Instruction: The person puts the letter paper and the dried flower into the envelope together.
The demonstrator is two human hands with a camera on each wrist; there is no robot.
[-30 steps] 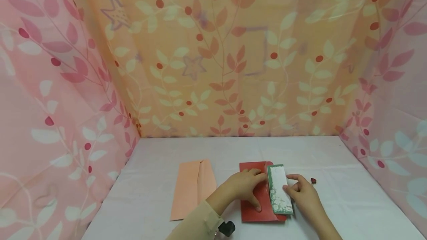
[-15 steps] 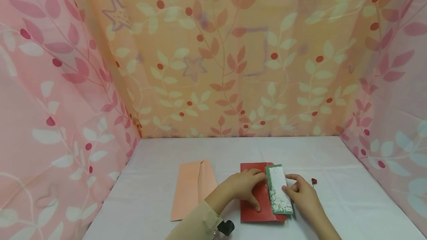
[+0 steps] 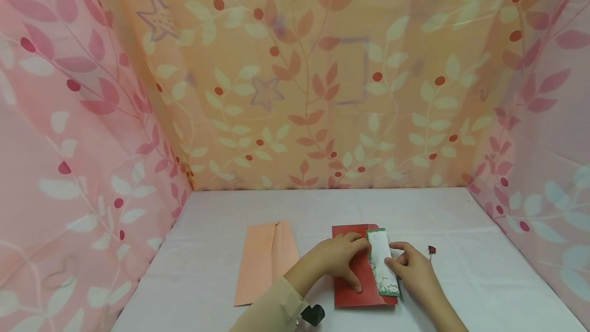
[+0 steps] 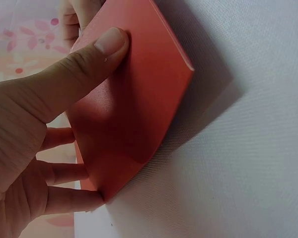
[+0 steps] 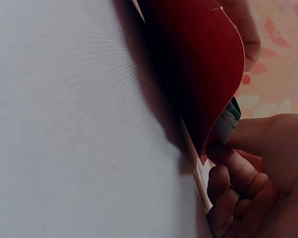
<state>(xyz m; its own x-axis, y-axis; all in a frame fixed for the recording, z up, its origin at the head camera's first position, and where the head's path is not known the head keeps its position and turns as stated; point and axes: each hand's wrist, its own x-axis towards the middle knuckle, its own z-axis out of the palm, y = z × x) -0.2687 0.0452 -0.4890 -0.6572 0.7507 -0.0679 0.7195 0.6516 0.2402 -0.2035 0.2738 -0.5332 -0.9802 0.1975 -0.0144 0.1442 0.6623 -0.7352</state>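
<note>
A red envelope [image 3: 346, 295] lies on the white table with its opening to the right. My left hand [image 3: 337, 258] grips it, the thumb flat on its face [image 4: 134, 104] and the other fingers at its far edge. A narrow white card [image 3: 380, 260] with a green floral border sits partly in the opening, its left edge hidden by the envelope. My right hand [image 3: 412, 266] pinches the card's right edge between thumb and fingers. Up close in the right wrist view, a corner of the card [image 5: 227, 124] shows beside the envelope's curved flap [image 5: 203, 64].
Left of the hands lies a peach envelope [image 3: 257, 263], partly behind the left forearm. A small dark red flower-shaped piece on a thin stem [image 3: 432, 250] lies right of the right hand. Patterned cloth walls [image 3: 295, 76] enclose the table at the back and sides.
The card has slid left, deeper into the red envelope, and my right hand has moved left with it. My left hand and the envelope stay almost where they were.
</note>
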